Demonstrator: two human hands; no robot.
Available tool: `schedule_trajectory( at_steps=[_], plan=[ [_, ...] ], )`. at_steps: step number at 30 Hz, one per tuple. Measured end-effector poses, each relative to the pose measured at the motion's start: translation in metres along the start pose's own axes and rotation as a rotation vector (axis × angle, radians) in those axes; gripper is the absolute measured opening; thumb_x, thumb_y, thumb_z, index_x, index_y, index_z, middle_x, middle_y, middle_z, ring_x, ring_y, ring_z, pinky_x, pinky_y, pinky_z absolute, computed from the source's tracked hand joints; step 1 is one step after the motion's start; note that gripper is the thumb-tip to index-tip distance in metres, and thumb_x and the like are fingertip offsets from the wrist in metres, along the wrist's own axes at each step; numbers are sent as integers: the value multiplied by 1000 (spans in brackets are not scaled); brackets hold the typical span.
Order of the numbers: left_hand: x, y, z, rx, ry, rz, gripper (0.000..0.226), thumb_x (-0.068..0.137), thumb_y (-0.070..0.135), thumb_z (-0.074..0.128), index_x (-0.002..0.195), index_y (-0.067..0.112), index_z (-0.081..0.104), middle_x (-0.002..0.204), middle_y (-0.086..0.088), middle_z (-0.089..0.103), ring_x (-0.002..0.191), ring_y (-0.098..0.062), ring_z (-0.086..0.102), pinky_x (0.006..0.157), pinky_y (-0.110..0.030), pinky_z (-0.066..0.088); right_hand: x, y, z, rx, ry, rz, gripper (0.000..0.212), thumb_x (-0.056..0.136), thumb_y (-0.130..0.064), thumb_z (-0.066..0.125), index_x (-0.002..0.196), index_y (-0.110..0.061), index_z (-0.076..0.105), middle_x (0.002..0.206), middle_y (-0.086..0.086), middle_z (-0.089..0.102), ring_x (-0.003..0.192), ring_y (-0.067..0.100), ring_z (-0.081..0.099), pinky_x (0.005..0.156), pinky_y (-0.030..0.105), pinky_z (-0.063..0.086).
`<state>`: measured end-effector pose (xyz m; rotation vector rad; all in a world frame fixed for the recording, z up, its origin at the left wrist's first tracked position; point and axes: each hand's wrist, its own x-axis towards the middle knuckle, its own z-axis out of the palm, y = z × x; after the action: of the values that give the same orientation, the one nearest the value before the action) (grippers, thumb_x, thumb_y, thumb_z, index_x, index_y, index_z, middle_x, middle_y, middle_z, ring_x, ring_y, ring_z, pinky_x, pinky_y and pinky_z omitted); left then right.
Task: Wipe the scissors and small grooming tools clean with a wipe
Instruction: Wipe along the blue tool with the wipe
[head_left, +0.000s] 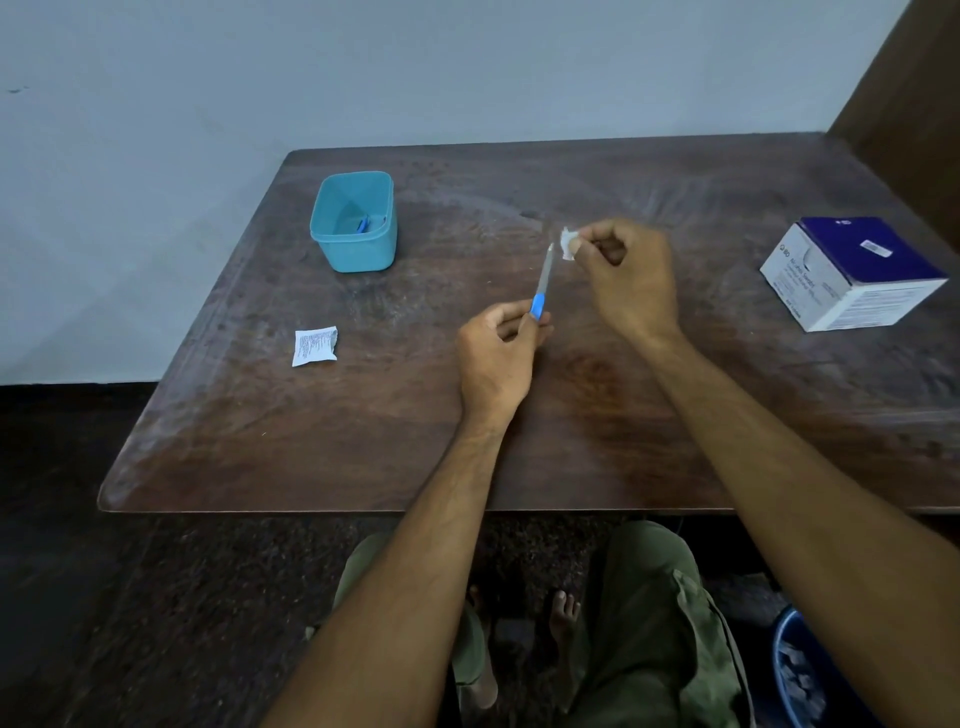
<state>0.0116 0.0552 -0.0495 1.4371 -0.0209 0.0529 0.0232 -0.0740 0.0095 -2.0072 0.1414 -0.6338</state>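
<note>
A blue-handled nail file (543, 283) was pinched by the left hand (498, 353) above the table (363, 415), its tip just beside a crumpled white wipe (568, 244) pinched by the right hand (626, 275).

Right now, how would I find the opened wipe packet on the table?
Start at the brown wooden table and go to the teal plastic tub near its far left. Nearer the person, left of the left hand, lies the packet: small, flat, white, printed with fine text, one edge torn.
</note>
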Motion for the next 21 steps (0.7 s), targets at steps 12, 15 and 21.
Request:
schedule_trajectory(
  at_steps=[12,15,21],
  plan=[
    [5,1,-4,-156,-51,-73,15,93,1,57,103,4,69,83,-2,74,79,-12,72,68,-15,54,-36,8,14,-208,-197,-161,5,87,-10,68,89,-9,72,90,3,64,72,7,57,66,1,38],
    [6,1,-5,-177,-71,-86,15,94,2,56,100,8,69,82,0,75,81,-12,72,69,-15,54,-32,4,12,-328,-217,-217,10,91,-15,63,90,-9,72,92,4,62,80,9,52,71,9,41],
    [6,1,-11,-177,-116,-81,19,94,2,55,101,14,69,86,0,75,88,-12,71,73,-16,53,-48,3,13,-430,-254,-268,16,94,-14,59,102,-7,71,102,10,60,96,24,57,80,38,48]
  ],
)
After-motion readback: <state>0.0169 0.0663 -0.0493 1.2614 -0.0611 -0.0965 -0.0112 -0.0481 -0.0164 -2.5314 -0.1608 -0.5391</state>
